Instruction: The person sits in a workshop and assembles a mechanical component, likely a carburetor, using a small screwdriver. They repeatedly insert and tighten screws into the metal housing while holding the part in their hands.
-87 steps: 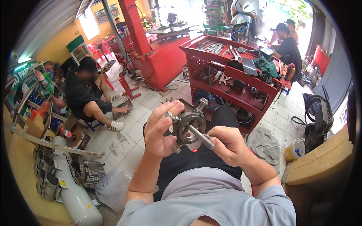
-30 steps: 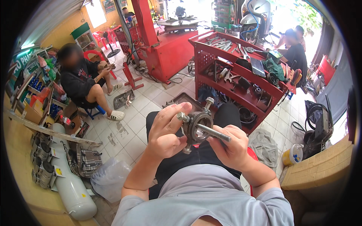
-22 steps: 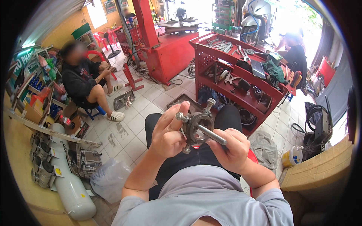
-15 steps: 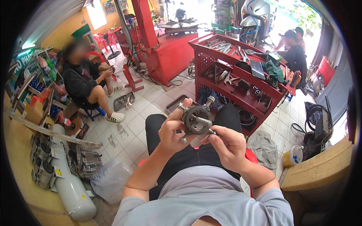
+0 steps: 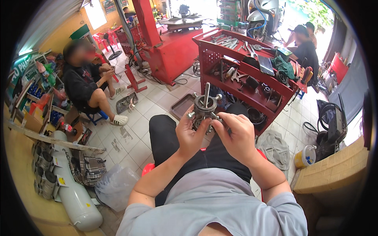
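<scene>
Above my lap is a round, dark metal ring fixture [image 5: 205,105] with bolts sticking out around its side and a slim rod standing up from its middle. My left hand [image 5: 189,135] is closed around its left side, with the thumb across the near face. My right hand [image 5: 238,135] is closed at its right side, thumb and fingertips pinching at a bolt there. The fingers partly hide that bolt and the lower part of the fixture.
Ahead stands a red tool cart [image 5: 244,63] with wrenches on top and parts on its shelves. A metal tray [image 5: 182,112] lies on the floor beyond my knees. A seated person [image 5: 84,80] is at the left. A grey cylinder tank [image 5: 78,196] lies at lower left.
The ring fixture has tipped, so its rod now points up instead of to the right. My right hand has moved up closer to it, and my left thumb now lies across its front.
</scene>
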The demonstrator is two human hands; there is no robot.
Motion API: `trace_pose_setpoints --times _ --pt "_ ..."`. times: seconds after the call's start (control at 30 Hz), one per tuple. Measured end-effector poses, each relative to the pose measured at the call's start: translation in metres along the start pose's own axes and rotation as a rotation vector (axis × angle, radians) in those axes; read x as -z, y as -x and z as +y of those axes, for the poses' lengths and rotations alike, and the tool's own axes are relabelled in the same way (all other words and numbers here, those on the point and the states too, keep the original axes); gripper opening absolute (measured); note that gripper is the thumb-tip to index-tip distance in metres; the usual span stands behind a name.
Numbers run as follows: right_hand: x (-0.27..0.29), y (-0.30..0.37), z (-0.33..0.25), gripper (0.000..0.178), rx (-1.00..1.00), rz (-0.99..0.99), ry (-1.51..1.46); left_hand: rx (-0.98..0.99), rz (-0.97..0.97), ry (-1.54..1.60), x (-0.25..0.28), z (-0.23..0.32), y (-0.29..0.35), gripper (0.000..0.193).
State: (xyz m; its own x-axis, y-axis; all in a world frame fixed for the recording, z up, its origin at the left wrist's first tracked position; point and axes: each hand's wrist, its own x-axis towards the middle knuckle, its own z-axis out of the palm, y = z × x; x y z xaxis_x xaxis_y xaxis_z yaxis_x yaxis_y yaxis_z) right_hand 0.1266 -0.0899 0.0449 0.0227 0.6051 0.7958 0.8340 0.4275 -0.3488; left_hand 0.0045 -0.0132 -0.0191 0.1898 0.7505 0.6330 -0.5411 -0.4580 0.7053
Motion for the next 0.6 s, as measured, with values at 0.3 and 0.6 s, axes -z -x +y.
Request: trace_pose_setpoints --times 0.3,0.6 --pt "0.003 -0.001 0.003 0.02 0.042 0.003 0.164 0.102 -0.011 -0.011 0.0 -0.005 0.005 0.015" --pt "0.005 -0.003 0.007 0.025 0.15 0.047 0.077 0.231 -0.023 0.056 -0.002 0.005 -0.004 0.019"
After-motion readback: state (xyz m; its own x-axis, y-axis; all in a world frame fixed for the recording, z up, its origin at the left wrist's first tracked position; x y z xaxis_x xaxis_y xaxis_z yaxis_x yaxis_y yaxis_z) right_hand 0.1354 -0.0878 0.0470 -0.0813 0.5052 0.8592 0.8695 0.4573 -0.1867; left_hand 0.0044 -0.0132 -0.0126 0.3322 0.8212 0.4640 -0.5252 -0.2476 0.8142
